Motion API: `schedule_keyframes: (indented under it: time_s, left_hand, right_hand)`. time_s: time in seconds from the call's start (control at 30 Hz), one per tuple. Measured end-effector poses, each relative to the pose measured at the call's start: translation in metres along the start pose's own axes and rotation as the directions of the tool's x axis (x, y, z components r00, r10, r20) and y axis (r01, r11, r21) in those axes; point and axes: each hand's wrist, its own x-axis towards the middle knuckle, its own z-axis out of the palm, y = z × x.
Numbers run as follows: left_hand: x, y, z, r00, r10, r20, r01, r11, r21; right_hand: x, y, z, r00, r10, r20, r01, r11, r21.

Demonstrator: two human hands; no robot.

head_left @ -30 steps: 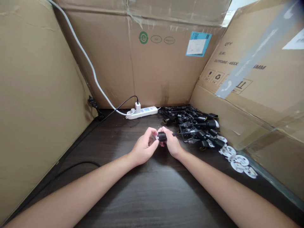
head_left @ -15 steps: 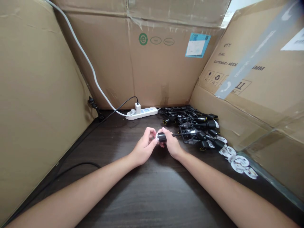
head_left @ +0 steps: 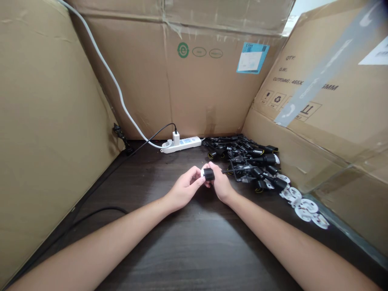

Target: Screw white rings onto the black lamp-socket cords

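Note:
Both my hands meet over the middle of the dark wooden table [head_left: 188,242]. My right hand [head_left: 222,186] grips a small black plug-like part [head_left: 209,174] from the right. My left hand [head_left: 183,190] pinches the white cap at the part's left end with thumb and fingers. A thin black lead runs from the part toward a pile of similar black parts [head_left: 245,161] just right of my hands.
White round discs [head_left: 303,204] lie at the right, beside the pile. A white power strip [head_left: 182,143] with a charger and cables sits at the back. Cardboard boxes [head_left: 197,81] wall in the left, back and right. A black cable [head_left: 100,212] runs along the left.
My hands have shifted very slightly right with the part. The left fingers have closed tighter on its white end.

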Motion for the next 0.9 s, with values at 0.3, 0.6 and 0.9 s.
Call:
schedule_keyframes:
  time_s: [0.3,0.6,0.9]
  left_hand:
    - [0.0,-0.001,-0.001,0.999,-0.037,-0.003,0.037,0.999,0.029]
    - [0.002,0.008,-0.002,0.993,-0.119,-0.027,0.116,0.99,-0.075]
    - [0.002,0.004,0.0,0.997,-0.072,-0.014,0.071,0.993,-0.089]
  right_hand:
    - [0.0,0.0,0.0,0.999,0.052,0.005,-0.052,0.998,0.038]
    - [0.001,0.002,-0.001,0.998,0.054,-0.029,-0.052,0.998,0.047]
    - [0.001,0.001,0.0,0.998,0.054,-0.026,-0.053,0.998,0.044]
